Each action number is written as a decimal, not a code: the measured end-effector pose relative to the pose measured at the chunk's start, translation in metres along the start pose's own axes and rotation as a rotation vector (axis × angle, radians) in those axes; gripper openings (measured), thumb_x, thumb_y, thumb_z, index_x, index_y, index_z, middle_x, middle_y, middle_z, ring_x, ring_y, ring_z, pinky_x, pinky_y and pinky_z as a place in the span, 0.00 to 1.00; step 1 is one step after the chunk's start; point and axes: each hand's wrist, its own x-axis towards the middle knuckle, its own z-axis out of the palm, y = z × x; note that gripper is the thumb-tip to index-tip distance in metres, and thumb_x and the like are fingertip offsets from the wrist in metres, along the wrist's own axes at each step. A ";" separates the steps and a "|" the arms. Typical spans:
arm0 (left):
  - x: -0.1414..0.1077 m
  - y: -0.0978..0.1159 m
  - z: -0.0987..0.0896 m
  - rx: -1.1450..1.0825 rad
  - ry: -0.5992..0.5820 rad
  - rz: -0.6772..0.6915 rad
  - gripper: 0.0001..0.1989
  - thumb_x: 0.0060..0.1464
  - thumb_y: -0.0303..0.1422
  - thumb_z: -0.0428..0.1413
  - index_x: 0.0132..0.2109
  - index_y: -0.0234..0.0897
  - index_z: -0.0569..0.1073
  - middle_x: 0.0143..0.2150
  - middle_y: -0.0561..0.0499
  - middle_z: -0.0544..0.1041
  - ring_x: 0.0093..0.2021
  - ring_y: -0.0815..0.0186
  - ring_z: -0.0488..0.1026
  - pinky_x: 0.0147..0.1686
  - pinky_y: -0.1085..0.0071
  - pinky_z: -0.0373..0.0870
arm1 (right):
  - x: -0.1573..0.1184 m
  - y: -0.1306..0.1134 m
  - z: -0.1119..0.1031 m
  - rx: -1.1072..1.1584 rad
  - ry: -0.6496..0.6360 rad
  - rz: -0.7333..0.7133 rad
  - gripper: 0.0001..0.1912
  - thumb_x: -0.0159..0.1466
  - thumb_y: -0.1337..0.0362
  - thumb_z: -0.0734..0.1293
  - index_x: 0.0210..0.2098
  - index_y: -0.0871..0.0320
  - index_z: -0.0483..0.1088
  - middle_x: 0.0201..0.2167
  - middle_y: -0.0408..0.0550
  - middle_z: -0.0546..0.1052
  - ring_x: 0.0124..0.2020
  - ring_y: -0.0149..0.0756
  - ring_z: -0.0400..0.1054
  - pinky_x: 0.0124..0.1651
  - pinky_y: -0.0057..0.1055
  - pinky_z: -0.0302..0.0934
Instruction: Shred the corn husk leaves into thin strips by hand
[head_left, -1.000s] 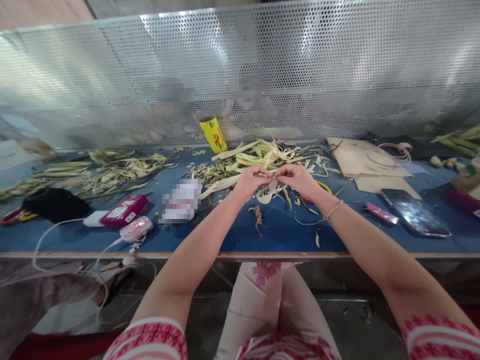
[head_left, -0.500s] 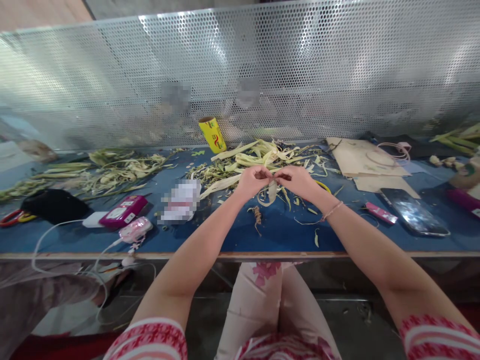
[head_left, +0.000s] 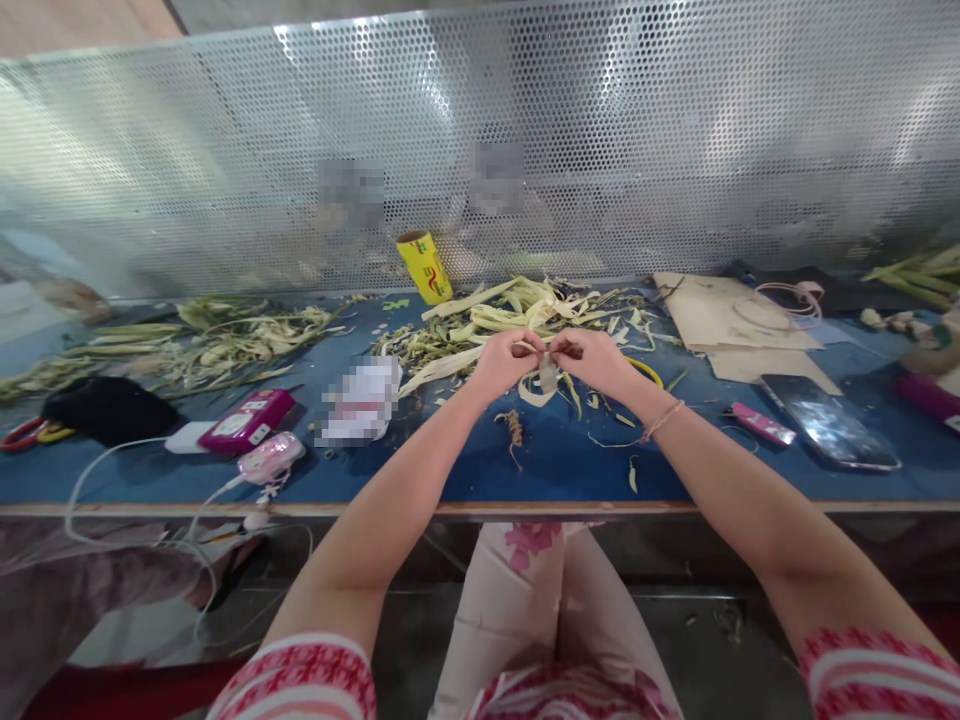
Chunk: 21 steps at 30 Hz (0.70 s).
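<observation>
My left hand [head_left: 501,362] and my right hand [head_left: 598,358] meet above the blue table, fingertips pinched close together. Between them is a pale dried husk strip [head_left: 548,378], its lower end hanging beneath the fingers. The exact grip is partly hidden by the fingers. Just behind the hands lies a heap of pale green and cream husks [head_left: 517,302]. Nearer my body, a small brown dried sprig [head_left: 514,428] and a thin green piece [head_left: 633,474] rest on the tabletop. A yellow curved loop [head_left: 645,372] shows beside my right wrist.
A perforated metal panel [head_left: 675,120] borders the back, with a yellow tube [head_left: 426,268] before it. Leftward are more husks [head_left: 247,345], a black pouch [head_left: 112,410] and a magenta power strip [head_left: 251,420] with cables. Brown paper [head_left: 712,310] and a phone [head_left: 832,422] lie right.
Both hands stay pinched together in nearly the same place. My fingers have shifted very slightly, and the husk strip's hanging end has turned a little.
</observation>
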 end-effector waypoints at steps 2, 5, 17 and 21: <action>0.001 -0.001 0.001 -0.102 0.016 -0.012 0.07 0.38 0.24 0.58 0.31 0.33 0.72 0.25 0.55 0.74 0.25 0.73 0.70 0.28 0.76 0.65 | 0.000 -0.002 -0.001 0.025 0.012 0.008 0.06 0.55 0.70 0.63 0.31 0.59 0.71 0.27 0.44 0.75 0.26 0.30 0.67 0.32 0.27 0.61; 0.003 -0.002 0.003 -0.328 0.023 -0.115 0.11 0.35 0.26 0.62 0.31 0.32 0.72 0.27 0.55 0.73 0.28 0.73 0.72 0.33 0.74 0.69 | 0.000 -0.003 -0.002 0.001 0.033 -0.024 0.06 0.56 0.70 0.63 0.31 0.58 0.71 0.27 0.45 0.75 0.28 0.31 0.68 0.34 0.28 0.62; 0.002 0.004 0.002 -0.519 -0.071 -0.367 0.11 0.41 0.29 0.65 0.30 0.32 0.69 0.24 0.54 0.73 0.24 0.74 0.72 0.32 0.74 0.72 | -0.004 -0.004 -0.006 -0.218 0.029 -0.317 0.08 0.63 0.70 0.59 0.33 0.57 0.70 0.33 0.49 0.73 0.37 0.36 0.67 0.42 0.34 0.62; 0.002 0.004 0.000 -0.637 -0.071 -0.440 0.07 0.42 0.24 0.62 0.28 0.33 0.70 0.23 0.54 0.72 0.24 0.75 0.72 0.33 0.74 0.74 | -0.004 0.001 -0.007 -0.242 -0.044 -0.423 0.11 0.67 0.67 0.56 0.36 0.57 0.69 0.35 0.51 0.73 0.39 0.37 0.66 0.44 0.35 0.63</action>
